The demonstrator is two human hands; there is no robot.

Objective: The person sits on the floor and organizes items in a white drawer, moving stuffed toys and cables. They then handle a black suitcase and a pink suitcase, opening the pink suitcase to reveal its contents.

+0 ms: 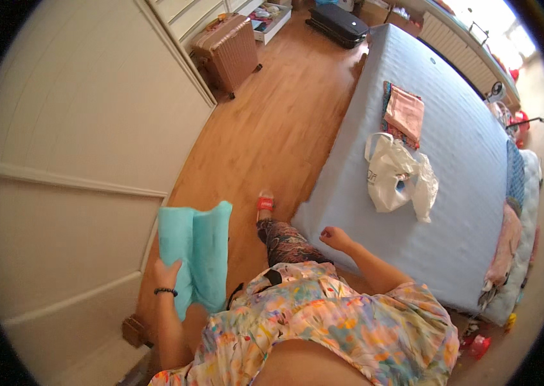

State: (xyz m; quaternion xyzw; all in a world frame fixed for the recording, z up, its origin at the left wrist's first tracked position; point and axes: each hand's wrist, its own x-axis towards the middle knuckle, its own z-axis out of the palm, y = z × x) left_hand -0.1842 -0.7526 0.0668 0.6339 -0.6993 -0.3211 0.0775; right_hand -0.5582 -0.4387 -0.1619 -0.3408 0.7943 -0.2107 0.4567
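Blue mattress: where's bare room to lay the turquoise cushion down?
The mattress is mostly bare beyond the folded pink cloth, right of the white bag, and between bag and right hand. Crowded: around bag and cloth, and the right edge, with rumpled fabric.

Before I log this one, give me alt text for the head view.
A person's left hand holds a turquoise pillow; the loosely curled right hand is by the blue mattress. On the mattress are a white plastic bag and folded cloths.

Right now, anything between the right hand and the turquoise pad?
Nothing visible at hand height. The patterned trouser leg shows between the right hand and the turquoise pad, but looks lower. The left hand holds the pad.
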